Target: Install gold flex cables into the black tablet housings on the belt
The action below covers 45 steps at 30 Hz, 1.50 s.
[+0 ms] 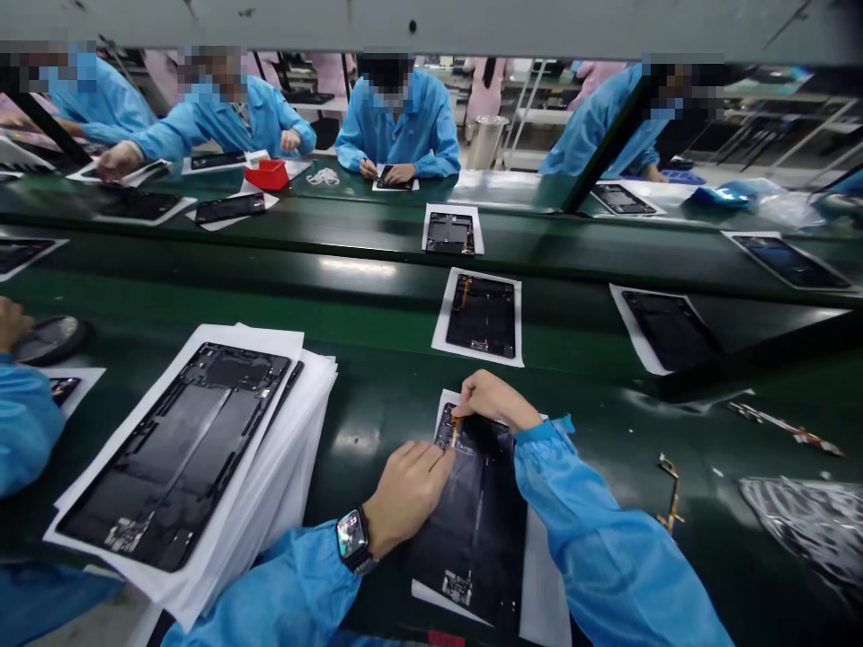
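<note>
A black tablet shell is lying on white paper on the green bench, its glossy inside showing a thin pale line (silvery parts are dotting the near end). The right hand's fingers are pinching an orange strip at the far end; the left hand's fingers are resting beside it, their grip hidden.
</note>
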Motion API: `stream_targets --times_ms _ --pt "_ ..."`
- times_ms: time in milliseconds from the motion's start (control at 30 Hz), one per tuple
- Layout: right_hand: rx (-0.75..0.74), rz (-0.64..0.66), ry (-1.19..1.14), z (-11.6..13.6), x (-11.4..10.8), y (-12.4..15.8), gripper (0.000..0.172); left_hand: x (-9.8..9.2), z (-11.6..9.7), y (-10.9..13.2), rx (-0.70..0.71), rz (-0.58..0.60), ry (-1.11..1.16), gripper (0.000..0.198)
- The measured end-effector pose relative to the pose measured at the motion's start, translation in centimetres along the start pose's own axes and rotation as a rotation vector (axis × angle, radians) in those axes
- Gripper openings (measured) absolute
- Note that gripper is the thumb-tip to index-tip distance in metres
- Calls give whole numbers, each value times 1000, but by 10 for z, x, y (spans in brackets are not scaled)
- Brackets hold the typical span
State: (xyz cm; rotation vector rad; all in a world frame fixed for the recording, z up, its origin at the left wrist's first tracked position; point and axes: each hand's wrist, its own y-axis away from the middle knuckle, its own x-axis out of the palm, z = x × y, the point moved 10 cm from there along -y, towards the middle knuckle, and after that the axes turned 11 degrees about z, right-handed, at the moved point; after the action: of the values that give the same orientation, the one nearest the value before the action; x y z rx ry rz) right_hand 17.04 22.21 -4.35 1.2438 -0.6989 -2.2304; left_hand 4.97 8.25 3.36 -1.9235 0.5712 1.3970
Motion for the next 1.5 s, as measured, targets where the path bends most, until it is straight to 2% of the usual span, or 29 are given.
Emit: stream_targets --times_ms 133,267,433,567,767,867,1033,1167,1333,1500 --pt "80 15 123 -1 -7 -1 27 1 -1 -1 9 -4 11 19" --pt "123 -49 220 -1 -12 13 36 5 0 0 25 10 37 20" --pt "12 -177 361 14 1 37 38 12 3 0 26 51 70 21" --pt "-89 -244 433 21 8 43 34 14 5 1 25 77 88 21" --pt "-184 -404 394 16 5 55 29 10 9 7 90 28 121 23" --pt "-235 -384 328 11 9 56 27 11 9 9 128 9 137 26" --pt "-276 -356 171 1 6 53 24 20 0 9 168 67 91 29" --pt "-279 -363 155 1 6 53 23 21 -5 8 179 85 84 28" --pt "-275 -376 170 1 5 56 24 21 1 8 117 112 114 24" --pt "-271 -390 168 1 4 58 25 18 0 8 147 108 132 24"
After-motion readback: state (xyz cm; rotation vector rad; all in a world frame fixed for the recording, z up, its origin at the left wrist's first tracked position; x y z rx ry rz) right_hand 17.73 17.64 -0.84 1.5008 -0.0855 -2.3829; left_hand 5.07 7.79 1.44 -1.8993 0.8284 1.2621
